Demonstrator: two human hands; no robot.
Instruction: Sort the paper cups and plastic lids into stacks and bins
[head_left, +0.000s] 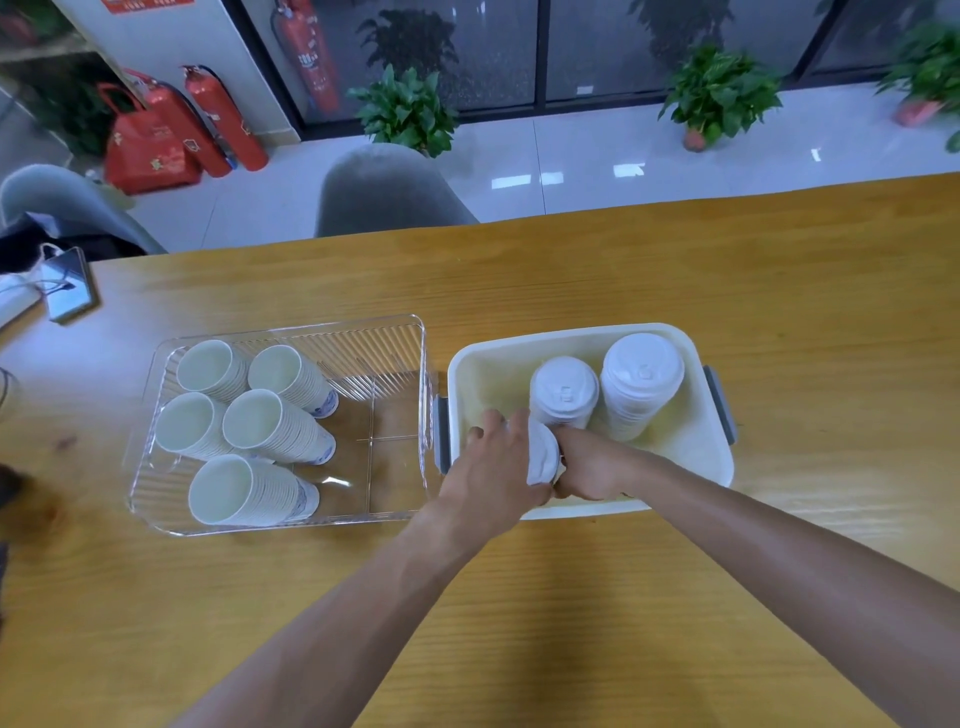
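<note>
A small stack of white plastic lids (543, 453) is held between both hands, tilted on its side above the near-left corner of the white rectangular plastic bin with grey handles (719, 467); the left hand (493, 467) is curled round the stack from the left, with its fingers spread over the top edge, and the right hand (589, 462) is pressed against the stack's other face, its fingers being hidden behind the lids, so that their exact lie cannot be told. Inside the same bin two further stacks of white domed lids are stood upright: a shorter one (563, 392) just beyond the hands and a taller, wider one (641, 382) to its right, the two being set close beside one another.

To the left of the white bin, almost touching it, a clear ribbed plastic tray (332, 330) is placed; five stacks of white paper cups (249, 421) are laid in its left part, tilted with their open mouths turned toward the near left; the right part of the tray is seen bare through the clear base.

Both containers are rested on a yellow wooden table (571, 597); a phone with a cable (67, 291) is seen at the table's far-left edge; beyond the table a grey chair (387, 189), red fire extinguishers (208, 122) and green potted plants (405, 109) are stood on the pale floor.
</note>
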